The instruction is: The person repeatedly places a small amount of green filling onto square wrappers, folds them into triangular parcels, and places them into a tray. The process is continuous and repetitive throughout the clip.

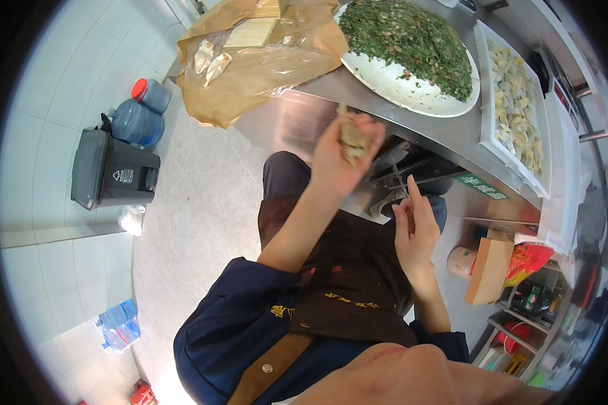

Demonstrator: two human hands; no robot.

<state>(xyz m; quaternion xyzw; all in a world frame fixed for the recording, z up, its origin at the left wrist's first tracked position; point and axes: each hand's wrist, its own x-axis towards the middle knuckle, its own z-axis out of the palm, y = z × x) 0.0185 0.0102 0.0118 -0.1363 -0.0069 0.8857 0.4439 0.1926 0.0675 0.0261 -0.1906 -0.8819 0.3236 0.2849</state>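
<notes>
My left hand [349, 147], slightly blurred, is raised near the steel table's front edge with its fingers curled around a pale folded dumpling [353, 137]. Lower and to the right, my right hand [416, 223] is over my lap, index finger extended and thumb apart, with nothing plainly visible in it. On the table, a white oval platter [385, 91] bears a large mound of chopped green filling [405, 40]. Square dough wrappers [251, 33] lie stacked on brown paper [248, 96], near two white folded pieces [217, 68]. A white tray [488, 119] at the right holds many folded dumplings [517, 106].
The steel table [430, 134] spans the top, with dark bars beneath. A grey lidded bin [126, 169] and blue water bottles [137, 124] stand by the tiled wall at the left. At the lower right are a cardboard box [489, 271] and a metal shelf [519, 336] with goods.
</notes>
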